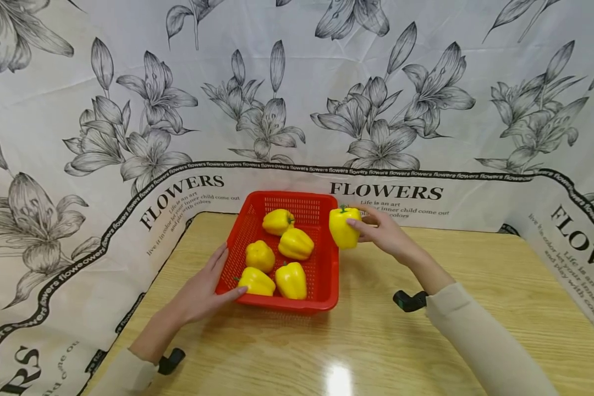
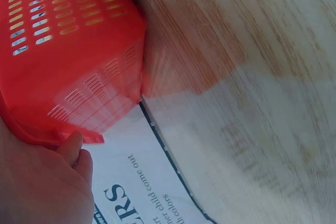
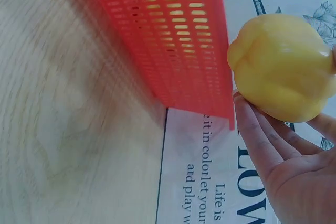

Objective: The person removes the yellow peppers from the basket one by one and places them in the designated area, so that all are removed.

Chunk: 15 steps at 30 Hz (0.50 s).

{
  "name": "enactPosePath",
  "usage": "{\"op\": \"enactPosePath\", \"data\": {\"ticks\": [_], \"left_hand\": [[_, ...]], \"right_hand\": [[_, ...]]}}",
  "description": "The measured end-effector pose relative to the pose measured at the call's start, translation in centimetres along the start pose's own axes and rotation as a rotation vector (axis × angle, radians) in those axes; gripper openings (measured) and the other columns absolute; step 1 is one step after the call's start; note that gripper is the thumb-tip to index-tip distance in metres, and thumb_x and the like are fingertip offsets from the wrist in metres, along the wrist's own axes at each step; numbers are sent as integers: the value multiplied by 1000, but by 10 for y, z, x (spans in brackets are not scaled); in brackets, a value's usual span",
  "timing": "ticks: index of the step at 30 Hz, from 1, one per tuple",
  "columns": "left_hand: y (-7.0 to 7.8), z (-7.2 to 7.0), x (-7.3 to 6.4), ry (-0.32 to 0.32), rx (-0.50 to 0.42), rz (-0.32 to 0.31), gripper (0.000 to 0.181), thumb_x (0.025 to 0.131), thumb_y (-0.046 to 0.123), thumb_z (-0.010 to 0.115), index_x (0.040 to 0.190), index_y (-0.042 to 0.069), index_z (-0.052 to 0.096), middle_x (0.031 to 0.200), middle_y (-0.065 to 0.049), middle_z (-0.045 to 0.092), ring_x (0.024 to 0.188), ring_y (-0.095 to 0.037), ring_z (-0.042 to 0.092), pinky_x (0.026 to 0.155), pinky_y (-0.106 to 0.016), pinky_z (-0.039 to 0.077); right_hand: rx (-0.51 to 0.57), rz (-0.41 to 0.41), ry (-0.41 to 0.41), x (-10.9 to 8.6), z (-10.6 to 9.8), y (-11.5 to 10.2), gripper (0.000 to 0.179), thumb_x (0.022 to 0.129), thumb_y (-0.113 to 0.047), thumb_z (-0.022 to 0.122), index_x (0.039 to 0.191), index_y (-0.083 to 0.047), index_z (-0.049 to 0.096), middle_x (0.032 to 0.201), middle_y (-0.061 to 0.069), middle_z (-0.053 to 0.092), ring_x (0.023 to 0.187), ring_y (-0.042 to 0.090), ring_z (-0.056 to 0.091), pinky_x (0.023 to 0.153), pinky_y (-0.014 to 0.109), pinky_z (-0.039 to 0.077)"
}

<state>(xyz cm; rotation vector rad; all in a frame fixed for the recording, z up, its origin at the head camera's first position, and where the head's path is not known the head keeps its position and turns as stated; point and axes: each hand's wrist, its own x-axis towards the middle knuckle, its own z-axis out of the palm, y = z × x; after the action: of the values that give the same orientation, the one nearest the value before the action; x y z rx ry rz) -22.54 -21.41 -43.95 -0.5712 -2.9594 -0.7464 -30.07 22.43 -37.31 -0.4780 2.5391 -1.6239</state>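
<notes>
A red plastic basket (image 1: 322, 264) with slotted walls holds several yellow bell peppers (image 1: 296, 243). At its near left corner my left hand (image 1: 203, 291) grips the rim, thumb over the near edge and fingers along the left side; the left wrist view shows fingertips (image 2: 73, 148) against the rim. My right hand (image 1: 383, 234) holds another yellow bell pepper (image 1: 344, 228), green stem up, at the basket's right rim. Seen from the right wrist, this pepper (image 3: 283, 66) sits between thumb and fingers, beside the top of the slotted wall (image 3: 173, 35).
The basket stands on a light wood-grain table (image 1: 376, 341). A white cloth (image 1: 297, 137) with flower drawings and lettering hangs behind the table and along both sides. Black wrist mounts (image 1: 408, 301) stick out beneath both forearms.
</notes>
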Motion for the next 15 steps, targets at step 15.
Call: {"op": "enactPosePath", "data": {"ticks": [15], "left_hand": [[0, 1, 1, 3, -5, -8, 112, 88, 77, 56, 166, 11, 9, 173, -7, 8, 147, -43, 36, 109, -63, 42]], "right_hand": [[-22, 69, 49, 0, -16, 27, 72, 102, -49, 58, 158, -9, 37, 140, 30, 50, 104, 36, 68, 89, 45, 60]]}}
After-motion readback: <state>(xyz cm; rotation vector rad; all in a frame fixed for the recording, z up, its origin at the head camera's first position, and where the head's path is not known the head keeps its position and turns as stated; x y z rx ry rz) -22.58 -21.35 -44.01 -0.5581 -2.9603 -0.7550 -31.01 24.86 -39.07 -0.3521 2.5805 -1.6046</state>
